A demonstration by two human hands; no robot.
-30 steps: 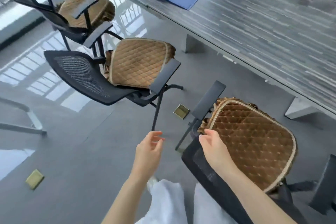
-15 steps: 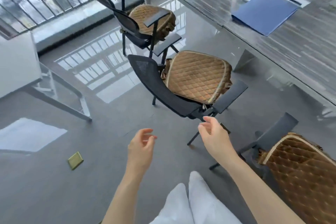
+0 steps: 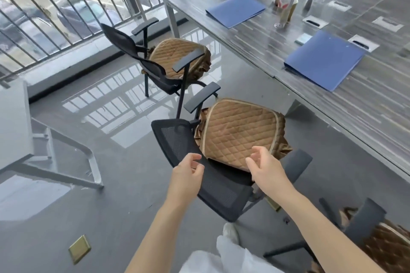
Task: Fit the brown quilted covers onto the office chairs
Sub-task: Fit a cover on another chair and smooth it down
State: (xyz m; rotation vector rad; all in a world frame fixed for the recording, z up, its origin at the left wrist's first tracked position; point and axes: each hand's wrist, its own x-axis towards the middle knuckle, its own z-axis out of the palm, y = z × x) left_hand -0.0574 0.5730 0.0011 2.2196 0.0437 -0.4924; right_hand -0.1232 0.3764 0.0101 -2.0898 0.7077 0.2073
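Note:
A black mesh office chair (image 3: 177,139) stands in front of me with a brown quilted cover (image 3: 237,131) lying on its seat, its skirt bunched at the right side. My left hand (image 3: 188,173) hovers over the mesh backrest with loosely curled fingers, holding nothing. My right hand (image 3: 264,166) hovers at the cover's near edge, fingers relaxed and empty. A second chair (image 3: 142,55) further back carries another brown cover (image 3: 175,55). A third covered chair (image 3: 386,248) shows at the bottom right corner.
A long grey table (image 3: 332,104) runs along the right with blue folders (image 3: 324,60), a bottle (image 3: 288,0) and a glass. A white desk frame (image 3: 73,157) stands left. Brass floor plates (image 3: 79,249) sit in the grey floor. Railings (image 3: 66,6) close the far side.
My view swung left from the nearest chair to the middle one. Both empty hands travelled with it and now hover over the middle chair's backrest and cover.

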